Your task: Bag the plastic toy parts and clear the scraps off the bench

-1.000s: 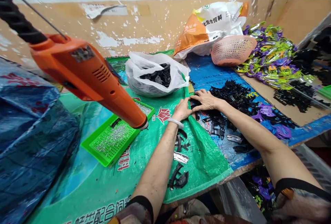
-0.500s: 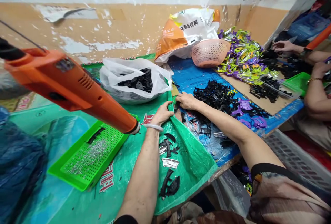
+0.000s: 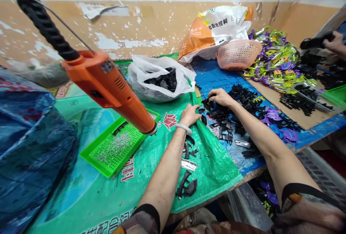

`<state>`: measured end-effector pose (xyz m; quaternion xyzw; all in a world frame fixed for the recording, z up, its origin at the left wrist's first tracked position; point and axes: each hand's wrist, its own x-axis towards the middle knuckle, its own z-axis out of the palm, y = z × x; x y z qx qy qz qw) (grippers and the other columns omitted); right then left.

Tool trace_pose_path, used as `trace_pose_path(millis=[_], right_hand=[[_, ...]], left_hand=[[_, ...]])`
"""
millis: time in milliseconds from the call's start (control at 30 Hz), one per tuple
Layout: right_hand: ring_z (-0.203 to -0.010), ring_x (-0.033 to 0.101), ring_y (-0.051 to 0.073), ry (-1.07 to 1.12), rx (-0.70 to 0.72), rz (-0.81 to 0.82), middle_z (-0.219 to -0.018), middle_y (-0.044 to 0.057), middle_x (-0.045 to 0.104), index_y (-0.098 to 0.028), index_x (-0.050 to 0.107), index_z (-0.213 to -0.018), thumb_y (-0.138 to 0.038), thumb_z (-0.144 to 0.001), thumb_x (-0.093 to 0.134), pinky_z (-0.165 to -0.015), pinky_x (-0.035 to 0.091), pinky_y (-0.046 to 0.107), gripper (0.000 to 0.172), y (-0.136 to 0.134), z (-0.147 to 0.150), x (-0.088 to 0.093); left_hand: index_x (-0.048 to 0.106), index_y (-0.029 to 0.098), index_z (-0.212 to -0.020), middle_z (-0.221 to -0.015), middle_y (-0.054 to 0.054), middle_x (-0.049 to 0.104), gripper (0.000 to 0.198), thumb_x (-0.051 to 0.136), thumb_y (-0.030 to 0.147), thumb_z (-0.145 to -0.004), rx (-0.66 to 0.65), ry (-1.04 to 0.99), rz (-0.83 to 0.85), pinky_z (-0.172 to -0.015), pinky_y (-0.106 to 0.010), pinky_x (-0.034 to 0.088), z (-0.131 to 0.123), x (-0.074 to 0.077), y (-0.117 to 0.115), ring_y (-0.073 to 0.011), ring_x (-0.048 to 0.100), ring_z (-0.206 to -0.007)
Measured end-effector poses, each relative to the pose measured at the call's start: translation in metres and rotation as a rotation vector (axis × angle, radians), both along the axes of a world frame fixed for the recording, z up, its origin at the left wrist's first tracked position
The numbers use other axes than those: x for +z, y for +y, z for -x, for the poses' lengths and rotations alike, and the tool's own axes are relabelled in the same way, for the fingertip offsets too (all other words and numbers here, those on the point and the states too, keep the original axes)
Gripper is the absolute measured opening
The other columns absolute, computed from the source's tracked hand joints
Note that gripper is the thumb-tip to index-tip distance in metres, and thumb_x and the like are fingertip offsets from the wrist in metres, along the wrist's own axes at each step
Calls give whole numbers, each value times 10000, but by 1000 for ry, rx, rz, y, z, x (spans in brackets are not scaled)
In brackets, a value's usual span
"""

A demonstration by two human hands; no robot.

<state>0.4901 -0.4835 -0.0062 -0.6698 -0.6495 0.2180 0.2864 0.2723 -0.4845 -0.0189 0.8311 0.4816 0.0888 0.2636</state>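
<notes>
My left hand (image 3: 190, 114) pinches the raised edge of the green woven plastic sheet (image 3: 216, 162). To its right, my right hand (image 3: 222, 97) curls over black plastic parts at the left side of a pile (image 3: 243, 100) on the blue sheet (image 3: 208, 73). Its fingertips are partly hidden among these dark pieces. Below my left wrist lie several black pieces (image 3: 190, 188) and a shiny silver piece (image 3: 189, 164) on the green sheet. An orange electric screwdriver (image 3: 113, 93) hangs at the left, apart from both hands.
A green perforated tray (image 3: 108, 169) holds many small screws. Behind it stands a white plastic bag (image 3: 137, 86) of black parts. A pink basket (image 3: 239, 55), purple parts (image 3: 289, 135) and heaped yellow-green and purple assemblies (image 3: 281, 57) lie right. Another person's hand (image 3: 337, 45) shows far right.
My right hand has moved from the sheet's edge rightward onto the black parts. My left hand stays at the edge. The view has turned left, so things appear further right.
</notes>
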Motion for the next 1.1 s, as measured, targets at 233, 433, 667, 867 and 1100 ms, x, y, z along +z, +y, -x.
trace_pose_path(millis=[233,433,667,867,1100], right_hand=[[-1110,624,339,-743,168,207,-1265,175,634,-190,712,-1246,-281,-832,643,-828,500,357,429,2,38,10],[-1045,683,302,-713,128,278,-1128,130,729,-257,736,-1182,-165,-818,586,-789,511,336,404,12,44,14],[-981,678,238,-426,46,168,-1042,54,751,-238,769,-1074,-80,-697,549,-801,496,295,465,14,24,7],[-665,603,150,432,-215,-1,-769,-29,660,-161,683,-995,-201,-529,641,-692,506,283,470,6,-5,8],[-668,647,175,691,-128,-197,-884,8,680,-192,643,-1038,-257,-542,718,-639,519,313,506,16,25,67]], left_hand=[[672,299,-1297,-1205,-81,552,473,671,293,-825,-10,70,-15,-949,-322,493,-3,1,-3,-261,614,-1141],[705,279,-1117,-1120,-58,545,244,615,319,-893,2,41,-3,-907,-322,500,-2,-3,-2,-228,628,-1055],[725,273,-1029,-1253,-63,487,165,656,323,-887,55,-113,1,-1017,-339,464,-5,-6,-3,-235,547,-1208],[682,229,-954,-1519,-46,416,77,638,268,-904,183,-404,-120,-1162,-403,338,-16,-3,-8,-257,370,-1416],[535,197,-1095,-931,-33,691,150,435,238,-991,110,-541,53,-831,-288,497,-22,-8,-10,-161,643,-865]])
